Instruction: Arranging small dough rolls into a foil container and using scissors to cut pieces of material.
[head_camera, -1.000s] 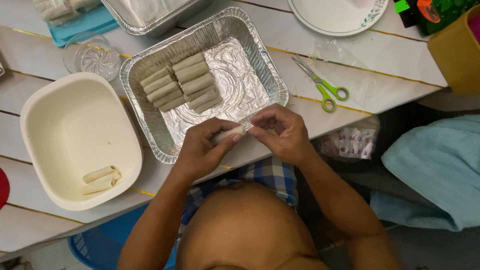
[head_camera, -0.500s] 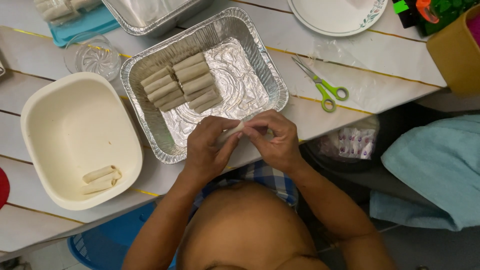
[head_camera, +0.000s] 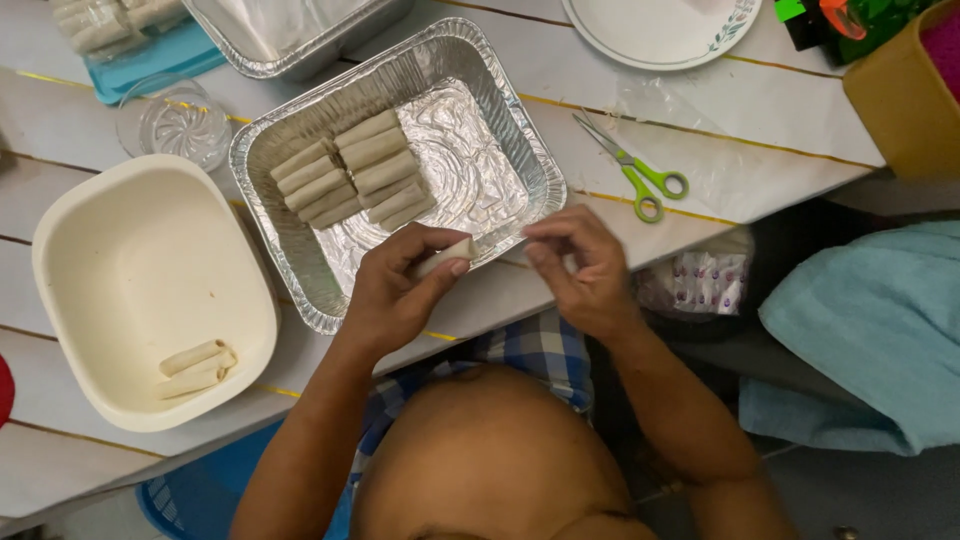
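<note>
You've got a pale roll (head_camera: 447, 256) pinched in your left hand (head_camera: 395, 290), thumb under and fingers over it, just below the middle of the frame, right at the near rim of the foil tray (head_camera: 300, 285). Your right hand (head_camera: 580, 265) sits just beside it to the right, fingers curled together and holding nothing that I can make out; the two hands are apart, not touching. This reads as the moment between finishing a roll and laying it down, though I can't tell whether its end is fully sealed. The roll's long axis runs from lower left to upper right, its free end poking toward your right hand, and that tilt nearly matches the two columns of rolls (head_camera: 352, 180) lying in the tray's upper left half. Placing it there calls for a short reach up and left, keeping that same slant. Two more rolls (head_camera: 193, 368) lie in the cream tub (head_camera: 90, 230) at the left.
</note>
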